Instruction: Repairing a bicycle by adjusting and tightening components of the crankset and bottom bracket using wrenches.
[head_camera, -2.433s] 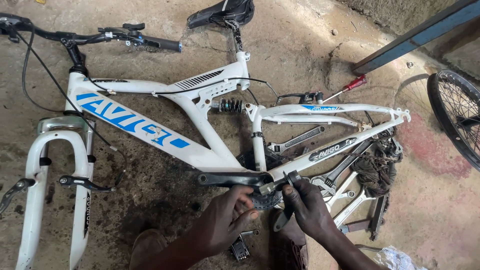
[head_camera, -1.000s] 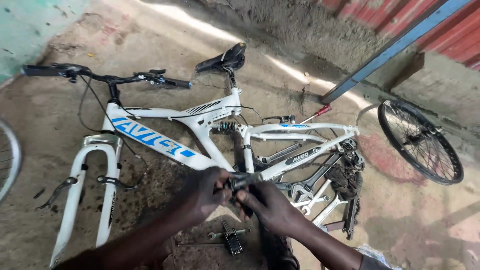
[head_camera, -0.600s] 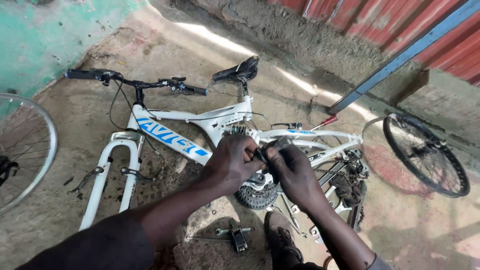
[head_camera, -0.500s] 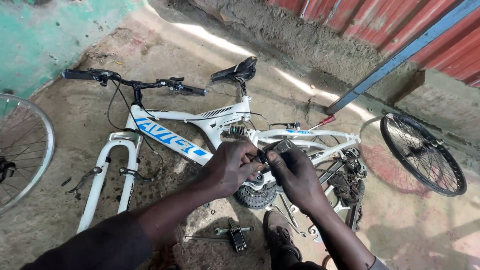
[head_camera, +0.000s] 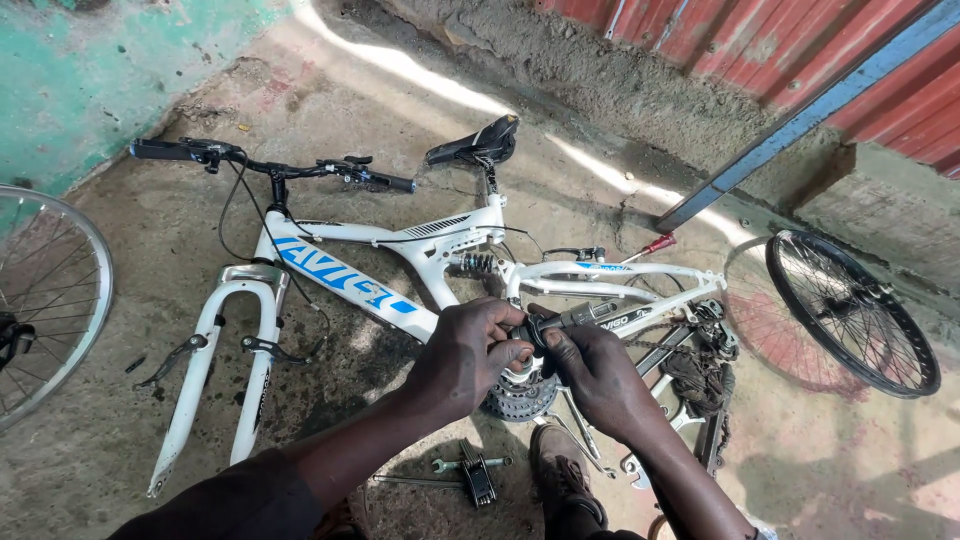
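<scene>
Left hand (head_camera: 470, 350) and right hand (head_camera: 592, 372) met over white frame (head_camera: 440, 250) lying on floor (head_camera: 600, 130). Both grips pinched dark crank (head_camera: 570, 318), just above chainring (head_camera: 520, 398). Loose wheel (head_camera: 850, 310) lay far right, second wheel (head_camera: 45, 300) left. Multitool (head_camera: 478, 480) and wrench (head_camera: 470, 463) lay near, below hands.

Your left hand (head_camera: 468, 352) and right hand (head_camera: 592, 368) cover most of the small dark part (head_camera: 553, 323) between them, so you cannot tell its shape. They also hide much of the chainring (head_camera: 520, 400). The left edge crops the spoked wheel (head_camera: 45, 300).
</scene>
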